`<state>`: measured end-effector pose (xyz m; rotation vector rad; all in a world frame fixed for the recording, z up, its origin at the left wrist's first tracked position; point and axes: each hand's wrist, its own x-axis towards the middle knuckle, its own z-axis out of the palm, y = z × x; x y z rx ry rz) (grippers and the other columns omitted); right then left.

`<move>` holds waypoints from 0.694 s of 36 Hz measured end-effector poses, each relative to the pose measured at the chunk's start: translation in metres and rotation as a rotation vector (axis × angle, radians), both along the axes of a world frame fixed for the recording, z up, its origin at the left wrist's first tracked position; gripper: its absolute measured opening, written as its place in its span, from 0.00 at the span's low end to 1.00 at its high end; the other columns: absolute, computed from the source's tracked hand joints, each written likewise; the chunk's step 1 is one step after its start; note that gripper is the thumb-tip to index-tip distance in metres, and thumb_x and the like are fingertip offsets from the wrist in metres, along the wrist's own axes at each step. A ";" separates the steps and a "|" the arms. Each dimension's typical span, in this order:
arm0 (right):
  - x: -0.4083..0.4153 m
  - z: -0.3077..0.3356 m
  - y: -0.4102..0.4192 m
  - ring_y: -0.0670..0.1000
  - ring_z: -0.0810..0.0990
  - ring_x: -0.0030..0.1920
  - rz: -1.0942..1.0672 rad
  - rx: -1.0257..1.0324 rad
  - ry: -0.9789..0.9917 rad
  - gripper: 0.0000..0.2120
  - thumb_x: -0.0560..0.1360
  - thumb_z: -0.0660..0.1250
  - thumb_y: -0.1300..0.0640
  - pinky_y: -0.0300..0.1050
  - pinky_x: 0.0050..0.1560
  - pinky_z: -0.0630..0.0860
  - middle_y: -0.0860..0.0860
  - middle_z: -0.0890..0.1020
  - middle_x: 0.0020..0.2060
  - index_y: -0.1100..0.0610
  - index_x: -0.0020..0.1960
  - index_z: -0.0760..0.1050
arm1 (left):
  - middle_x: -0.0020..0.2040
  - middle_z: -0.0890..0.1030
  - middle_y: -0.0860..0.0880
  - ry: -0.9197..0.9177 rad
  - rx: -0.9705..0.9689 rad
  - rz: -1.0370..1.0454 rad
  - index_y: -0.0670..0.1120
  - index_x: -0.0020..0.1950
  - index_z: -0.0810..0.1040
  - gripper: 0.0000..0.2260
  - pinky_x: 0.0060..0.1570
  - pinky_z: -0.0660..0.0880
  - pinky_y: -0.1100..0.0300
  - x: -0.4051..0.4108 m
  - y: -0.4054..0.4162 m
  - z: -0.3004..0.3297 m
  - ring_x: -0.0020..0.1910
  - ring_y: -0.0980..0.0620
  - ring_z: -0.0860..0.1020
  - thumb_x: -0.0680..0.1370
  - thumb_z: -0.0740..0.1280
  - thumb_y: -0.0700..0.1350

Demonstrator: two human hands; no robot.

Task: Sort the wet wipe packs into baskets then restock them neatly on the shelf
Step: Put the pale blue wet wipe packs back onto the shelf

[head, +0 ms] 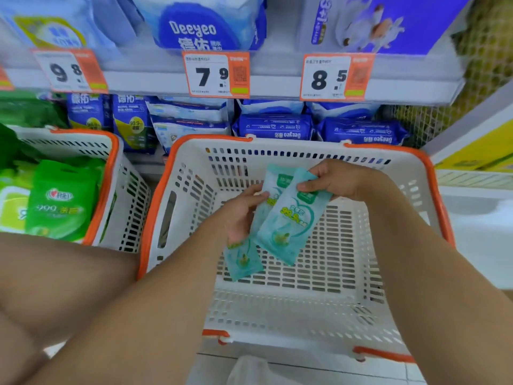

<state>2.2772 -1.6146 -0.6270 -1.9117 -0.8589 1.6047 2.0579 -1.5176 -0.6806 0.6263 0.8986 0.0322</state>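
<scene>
**Teal wipe packs held over white basket at shelf front**

Two small teal wet wipe packs are held above a white basket (277,307) with an orange rim. The front teal pack (288,220) is pinched at its upper edge by the right hand (330,182), thumb on its face and fingers curled behind. The rear teal pack (270,190), partly covered by the front one, is gripped along its left side by the left hand (241,215), fingers curled round the edge. A third teal pack (243,258) is seen just below the left hand; whether it is held by that hand or lies in the basket cannot be told. The perforated floor of the basket is visible beneath the packs.

To the left, a second white basket (122,176), also orange-rimmed, is filled with green wipe packs (62,201), stood upright against one another.

On the far side, blue wipe packs (274,129) are stacked flat on the lower shelf, with taller blue packs (130,120) standing to their left. Three price tags (215,75) are fixed to the shelf edge (277,84) above, and larger blue packages (205,20) are displayed on the upper shelf.
</scene>
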 end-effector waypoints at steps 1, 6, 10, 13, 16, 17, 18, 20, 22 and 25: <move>0.001 0.003 0.000 0.52 0.86 0.44 0.007 0.012 -0.046 0.06 0.75 0.73 0.55 0.47 0.47 0.82 0.54 0.88 0.44 0.57 0.49 0.84 | 0.62 0.81 0.40 0.020 0.029 -0.041 0.48 0.65 0.77 0.14 0.58 0.78 0.44 0.003 0.001 0.007 0.56 0.42 0.81 0.80 0.68 0.45; -0.019 0.000 0.010 0.47 0.84 0.35 -0.217 0.236 -0.119 0.08 0.73 0.76 0.59 0.42 0.37 0.80 0.54 0.86 0.39 0.62 0.48 0.85 | 0.60 0.83 0.43 -0.001 0.143 -0.266 0.46 0.70 0.74 0.33 0.62 0.76 0.42 0.012 -0.004 0.034 0.60 0.41 0.81 0.68 0.78 0.53; -0.057 -0.026 0.022 0.48 0.80 0.33 -0.920 0.511 -0.227 0.14 0.75 0.74 0.52 0.43 0.38 0.80 0.56 0.84 0.33 0.64 0.39 0.83 | 0.55 0.85 0.43 0.207 0.355 0.011 0.45 0.64 0.75 0.31 0.47 0.83 0.42 0.010 0.002 0.041 0.48 0.43 0.86 0.64 0.82 0.38; -0.095 -0.063 0.024 0.54 0.82 0.41 -0.876 0.190 -0.382 0.20 0.77 0.68 0.39 0.53 0.48 0.81 0.55 0.84 0.40 0.58 0.44 0.80 | 0.57 0.83 0.46 0.300 0.496 0.143 0.45 0.61 0.72 0.33 0.46 0.83 0.46 -0.003 0.025 0.048 0.49 0.46 0.85 0.62 0.84 0.38; -0.147 -0.096 0.021 0.58 0.80 0.56 -0.269 -0.185 -0.284 0.33 0.69 0.75 0.38 0.52 0.55 0.79 0.57 0.80 0.59 0.59 0.64 0.73 | 0.59 0.78 0.53 0.457 0.856 -0.139 0.50 0.63 0.71 0.36 0.53 0.76 0.57 -0.020 0.042 0.061 0.56 0.52 0.78 0.60 0.85 0.43; -0.164 -0.105 0.018 0.58 0.78 0.61 -0.141 -0.265 -0.292 0.42 0.66 0.76 0.35 0.49 0.57 0.78 0.57 0.77 0.63 0.59 0.69 0.68 | 0.61 0.76 0.54 0.487 0.950 -0.232 0.49 0.67 0.71 0.39 0.54 0.74 0.58 -0.025 0.045 0.064 0.58 0.53 0.76 0.60 0.85 0.45; -0.180 -0.110 0.014 0.58 0.75 0.63 -0.077 -0.304 -0.333 0.47 0.63 0.77 0.33 0.50 0.57 0.77 0.56 0.73 0.65 0.58 0.71 0.65 | 0.63 0.76 0.54 0.509 1.011 -0.289 0.48 0.70 0.70 0.42 0.56 0.73 0.58 -0.030 0.048 0.063 0.60 0.53 0.75 0.60 0.85 0.47; -0.204 -0.120 0.004 0.58 0.71 0.65 -0.008 -0.289 -0.473 0.49 0.60 0.78 0.32 0.54 0.58 0.77 0.54 0.69 0.65 0.55 0.70 0.62 | 0.66 0.76 0.52 0.562 1.081 -0.285 0.48 0.71 0.69 0.44 0.58 0.75 0.56 -0.038 0.050 0.062 0.63 0.50 0.76 0.60 0.85 0.49; -0.216 -0.126 0.000 0.57 0.68 0.65 0.054 -0.255 -0.601 0.49 0.59 0.78 0.33 0.56 0.57 0.77 0.53 0.68 0.64 0.53 0.69 0.60 | 0.63 0.78 0.51 0.596 1.098 -0.190 0.48 0.68 0.71 0.41 0.56 0.77 0.54 -0.042 0.050 0.063 0.60 0.49 0.78 0.60 0.85 0.50; -0.216 -0.126 0.003 0.57 0.69 0.64 0.106 -0.241 -0.646 0.47 0.60 0.80 0.38 0.55 0.57 0.77 0.54 0.69 0.64 0.55 0.69 0.62 | 0.54 0.81 0.53 0.580 1.054 -0.030 0.50 0.60 0.73 0.34 0.52 0.79 0.54 -0.040 0.050 0.064 0.52 0.51 0.81 0.58 0.85 0.49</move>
